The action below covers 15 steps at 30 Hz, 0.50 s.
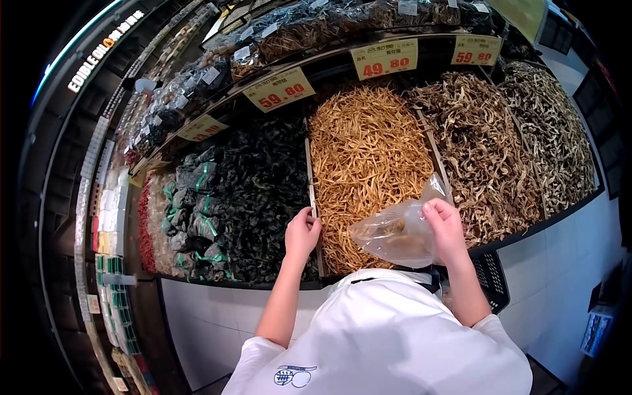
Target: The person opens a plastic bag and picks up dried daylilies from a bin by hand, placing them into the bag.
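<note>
My right hand (445, 227) grips the top of a clear plastic bag (411, 230), which hangs over the front of a bin of golden dried strips (368, 141), resembling dried daylily buds. The bag is partly filled out, and the golden strips show through it. My left hand (303, 232) is at the thin divider (313, 191) between the golden strips and a bin of black dried seaweed-like pieces (263, 171). Its fingers are curled together; I cannot tell what, if anything, is in them.
To the right lie bins of brown dried strips (477, 145) and darker dried pieces (553, 125). Dark bundles with green ties (205, 197) are at left. Price signs (385, 59) line the back, below a shelf of bagged goods (289, 39). A black basket (494, 280) is by my right arm.
</note>
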Motion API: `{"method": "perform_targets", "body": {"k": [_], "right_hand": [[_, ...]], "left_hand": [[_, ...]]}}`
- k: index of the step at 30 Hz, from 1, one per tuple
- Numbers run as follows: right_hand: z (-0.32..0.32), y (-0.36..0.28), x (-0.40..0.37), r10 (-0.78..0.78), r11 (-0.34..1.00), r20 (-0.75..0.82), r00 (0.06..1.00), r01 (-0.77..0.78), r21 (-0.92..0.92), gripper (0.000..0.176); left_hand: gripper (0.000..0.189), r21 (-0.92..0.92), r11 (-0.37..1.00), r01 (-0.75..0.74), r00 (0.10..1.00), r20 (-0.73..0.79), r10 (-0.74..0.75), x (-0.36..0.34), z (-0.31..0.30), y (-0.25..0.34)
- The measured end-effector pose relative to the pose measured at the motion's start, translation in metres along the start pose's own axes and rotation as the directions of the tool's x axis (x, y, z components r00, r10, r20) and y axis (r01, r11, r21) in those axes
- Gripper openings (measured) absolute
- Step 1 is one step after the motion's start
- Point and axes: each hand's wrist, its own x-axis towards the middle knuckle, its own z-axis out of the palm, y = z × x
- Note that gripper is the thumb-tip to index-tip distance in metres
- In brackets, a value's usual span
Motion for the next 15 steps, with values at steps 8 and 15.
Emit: {"method": "perform_targets", "body": {"k": [8,15], "right_hand": [[-0.003,0.007,-0.004,0.017,0.999,-0.002,1.000,-0.017,-0.032,0.019],[-0.004,0.006,0.002,0.070,0.998,-0.009,0.998,-0.070,-0.003,0.017]], "left_hand": [[0.033,0.263,0.962,0.069,0.997,0.014,-0.075,0.058,0.019,-0.012],[0.030,0.347,0.925,0.158,0.986,-0.007,-0.166,0.091,0.023,-0.009]]}}
